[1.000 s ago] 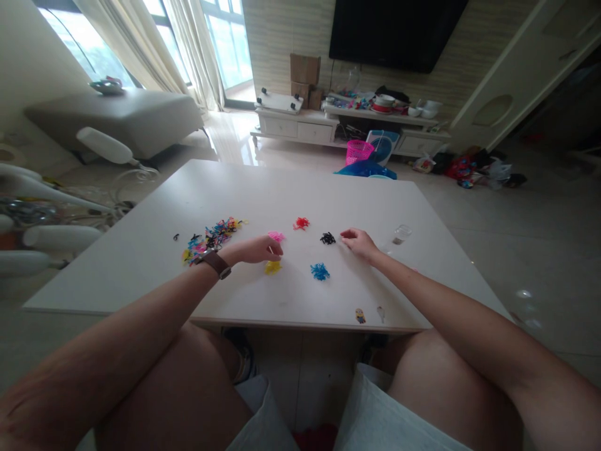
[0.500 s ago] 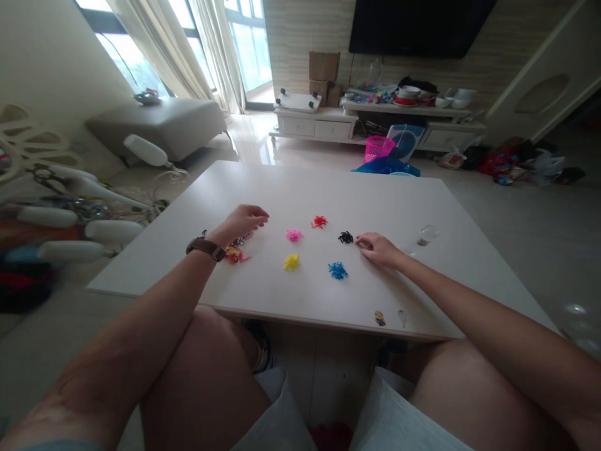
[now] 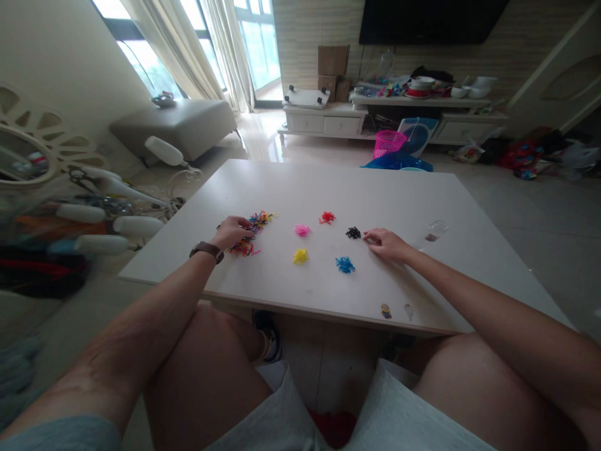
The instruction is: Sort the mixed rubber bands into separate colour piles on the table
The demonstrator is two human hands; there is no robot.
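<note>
My left hand (image 3: 233, 230) reaches over the left edge of a mixed pile of small coloured bands (image 3: 259, 222), fingers bent and a gap showing between thumb and fingers. A brown-strapped watch (image 3: 207, 252) circles that wrist. My right hand (image 3: 385, 243) rests on the table, fingers curled together beside a small heap of black bands (image 3: 353, 233); anything inside them is too small to see. Between the hands lie separate heaps of pink bands (image 3: 302, 230), red bands (image 3: 327, 217), yellow bands (image 3: 300, 255) and blue bands (image 3: 345, 264).
On the white table (image 3: 282, 188), a clear bottle (image 3: 436, 230) lies beyond my right hand. A small yellow cartoon figure (image 3: 385, 311) and a clear piece (image 3: 408, 311) sit near the front edge. White lamp arms (image 3: 164, 151) stand left; a pink basket (image 3: 389, 144) is behind.
My left hand has moved back and down to the mixed pile, uncovering more of it. My right hand stays beside the black heap. The camera view has shifted slightly.
</note>
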